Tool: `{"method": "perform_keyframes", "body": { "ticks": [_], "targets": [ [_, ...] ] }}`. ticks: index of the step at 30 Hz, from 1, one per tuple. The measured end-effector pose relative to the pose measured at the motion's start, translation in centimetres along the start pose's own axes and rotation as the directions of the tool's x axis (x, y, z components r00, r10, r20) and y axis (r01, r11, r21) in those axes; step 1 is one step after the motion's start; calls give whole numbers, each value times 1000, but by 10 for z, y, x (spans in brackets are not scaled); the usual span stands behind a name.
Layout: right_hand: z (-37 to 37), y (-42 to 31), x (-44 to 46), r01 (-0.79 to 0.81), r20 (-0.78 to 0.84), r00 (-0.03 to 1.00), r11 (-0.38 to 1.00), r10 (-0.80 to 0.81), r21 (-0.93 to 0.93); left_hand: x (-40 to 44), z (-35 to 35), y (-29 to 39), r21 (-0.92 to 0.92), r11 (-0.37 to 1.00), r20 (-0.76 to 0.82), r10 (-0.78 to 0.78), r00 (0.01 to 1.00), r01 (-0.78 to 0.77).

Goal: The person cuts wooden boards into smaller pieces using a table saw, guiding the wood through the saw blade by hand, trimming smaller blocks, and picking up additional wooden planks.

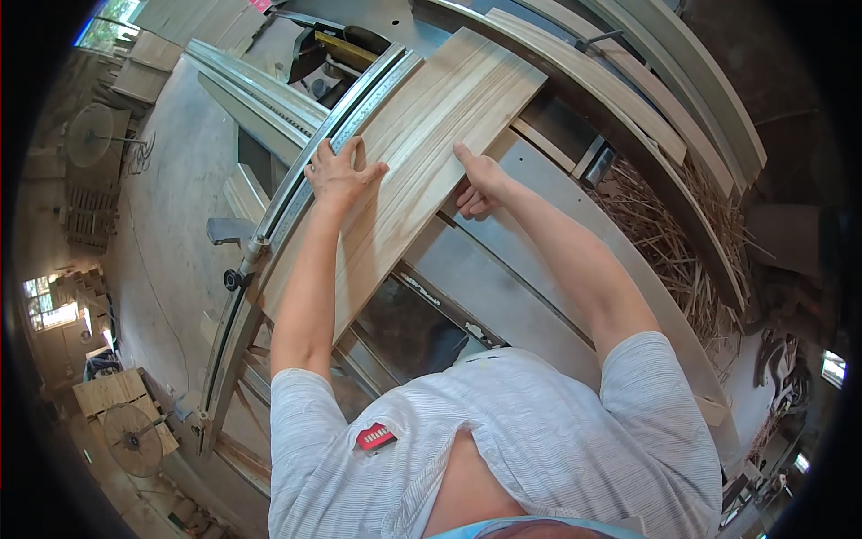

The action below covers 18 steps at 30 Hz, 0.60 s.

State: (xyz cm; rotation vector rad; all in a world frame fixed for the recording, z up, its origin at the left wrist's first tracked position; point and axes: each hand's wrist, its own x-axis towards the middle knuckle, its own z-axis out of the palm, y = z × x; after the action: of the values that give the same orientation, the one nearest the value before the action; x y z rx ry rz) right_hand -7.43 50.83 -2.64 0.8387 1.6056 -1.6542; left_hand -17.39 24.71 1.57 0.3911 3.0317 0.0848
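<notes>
A wide light wooden board (422, 126) with streaked grain lies slantwise across a metal machine table (539, 260). Along its left edge runs a long metal rail with a scale (359, 103). My left hand (339, 172) rests at the board's left side by the rail, fingers bent and apart, the thumb on the board. My right hand (479, 184) grips the board's right edge, with the thumb on top and the other fingers curled at and below the edge.
Long wooden strips (628, 90) lie at the upper right. Below them is a heap of thin wood offcuts (664, 234). A black knob (233, 279) sits on the rail's near end. Standing fans (135, 438) and stacked boards (139, 76) are at the left.
</notes>
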Motion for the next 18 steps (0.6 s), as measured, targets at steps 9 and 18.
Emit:
{"method": "perform_keyframes", "body": {
  "ticks": [9,18],
  "targets": [
    [-1,3,-2,43,-5,999,999,-42,28,-1,-2,5,31,1000,-2,2,1000,-2],
    [1,3,-10,81,-36,996,997,-80,19,0,-1,3,89,996,-11,-1,1000,2]
  ]
}}
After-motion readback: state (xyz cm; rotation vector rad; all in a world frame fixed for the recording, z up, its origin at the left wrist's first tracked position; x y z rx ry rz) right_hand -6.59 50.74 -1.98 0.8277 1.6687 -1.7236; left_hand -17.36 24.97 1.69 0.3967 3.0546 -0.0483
